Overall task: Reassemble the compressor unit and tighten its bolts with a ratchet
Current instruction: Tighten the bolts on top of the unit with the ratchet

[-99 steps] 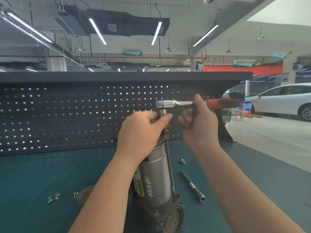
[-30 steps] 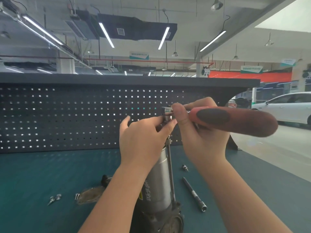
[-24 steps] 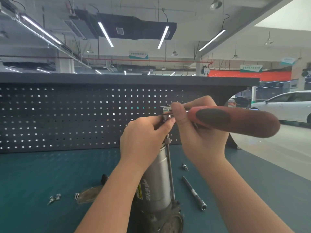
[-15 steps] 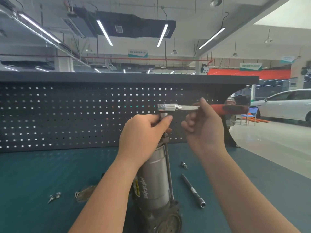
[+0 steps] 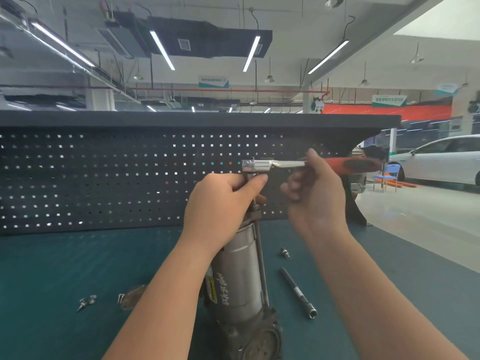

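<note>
left hand: wrapped round the top of the upright grey metal compressor cylinder, just under the ratchet head
right hand: gripping the red-handled chrome ratchet, lying level
worktop: teal, loose long bolt lying beside the cylinder

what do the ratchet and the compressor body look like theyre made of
Ratchet: head and shank look like polished, chromed steel, given the bright mirror glints; the handle seems red plastic with a dark, rubbery inset. Compressor body: dull grey brushed-looking metal, possibly aluminium or steel, with soft streaky highlights and a scribbled marking.
</note>
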